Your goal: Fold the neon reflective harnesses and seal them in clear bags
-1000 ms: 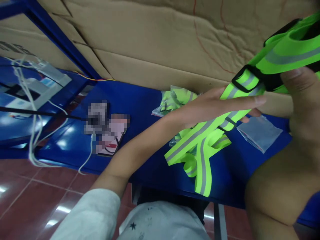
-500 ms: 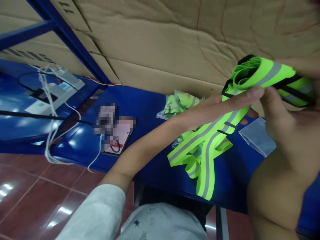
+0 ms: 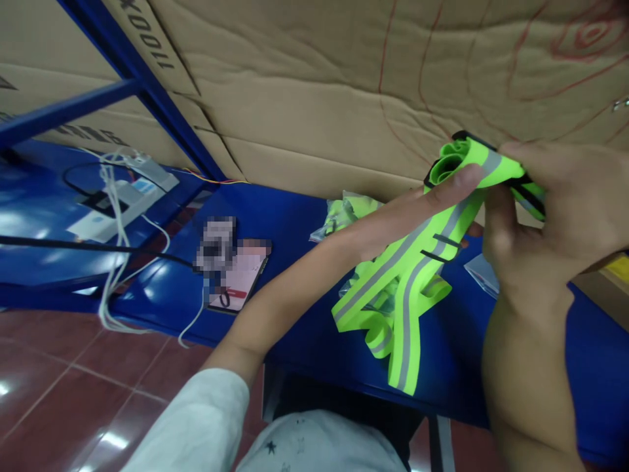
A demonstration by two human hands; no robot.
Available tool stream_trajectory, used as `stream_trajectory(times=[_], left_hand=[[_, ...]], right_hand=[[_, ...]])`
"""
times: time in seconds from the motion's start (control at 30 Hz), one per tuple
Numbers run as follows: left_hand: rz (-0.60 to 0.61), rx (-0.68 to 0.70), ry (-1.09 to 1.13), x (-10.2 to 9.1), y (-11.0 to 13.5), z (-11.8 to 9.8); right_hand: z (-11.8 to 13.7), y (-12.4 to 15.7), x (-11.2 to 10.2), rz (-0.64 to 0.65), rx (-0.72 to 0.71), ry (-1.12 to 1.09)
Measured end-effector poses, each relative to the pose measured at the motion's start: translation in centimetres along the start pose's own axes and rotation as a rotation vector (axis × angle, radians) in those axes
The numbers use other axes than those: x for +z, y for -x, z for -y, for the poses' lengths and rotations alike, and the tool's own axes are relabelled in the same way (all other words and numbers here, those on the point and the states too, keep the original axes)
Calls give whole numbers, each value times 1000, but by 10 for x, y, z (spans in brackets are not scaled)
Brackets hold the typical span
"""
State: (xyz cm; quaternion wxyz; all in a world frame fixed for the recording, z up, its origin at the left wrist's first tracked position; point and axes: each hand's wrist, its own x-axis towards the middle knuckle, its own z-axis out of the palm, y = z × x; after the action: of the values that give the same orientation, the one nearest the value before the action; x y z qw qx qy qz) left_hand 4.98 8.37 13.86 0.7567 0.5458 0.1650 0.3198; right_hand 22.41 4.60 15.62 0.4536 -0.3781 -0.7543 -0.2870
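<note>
A neon-yellow reflective strap (image 3: 409, 328) with a grey stripe and black buckles is partly rolled up, its loose ends hanging over the blue table. My left hand (image 3: 442, 196) is closed around the rolled part, thumb on top, other fingers mostly hidden behind the strap. At the roll's right side, my right hand (image 3: 555, 190) grips a section with black edging between thumb and fingers. Behind my left forearm lie clear bags (image 3: 351, 210) with similar yellow straps inside. A translucent plastic bag (image 3: 482, 274) rests beside my right wrist, partly covered.
On the blue table (image 3: 295, 203) at left are a phone-like pink item (image 3: 246, 269) and a blurred device. White cables and power strips (image 3: 118, 203) lie farther left. Cardboard (image 3: 295, 98) stands along the back, with a blue metal frame (image 3: 162, 111). A cardboard box (image 3: 602, 288) sits at right.
My right hand and the rolled part have come left and slightly down, with the strap tighter around the roll. The view has shifted, showing the box at right.
</note>
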Motion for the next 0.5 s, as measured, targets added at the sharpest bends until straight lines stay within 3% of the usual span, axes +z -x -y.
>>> stream_trajectory(times=[0.1,0.33,0.4,0.5], left_hand=[[41,-52,13,3,8,-13],[126,99,193,6,6,-24],[66,105,221,7,3,-24],[-111,115,260,6,3,-25]], right_hand=[[1,3,6,-66,-2,24],[-9,7,25,-316,-100,61],[-8,7,26,-279,-90,71],[-1,3,20,-57,-52,-27]])
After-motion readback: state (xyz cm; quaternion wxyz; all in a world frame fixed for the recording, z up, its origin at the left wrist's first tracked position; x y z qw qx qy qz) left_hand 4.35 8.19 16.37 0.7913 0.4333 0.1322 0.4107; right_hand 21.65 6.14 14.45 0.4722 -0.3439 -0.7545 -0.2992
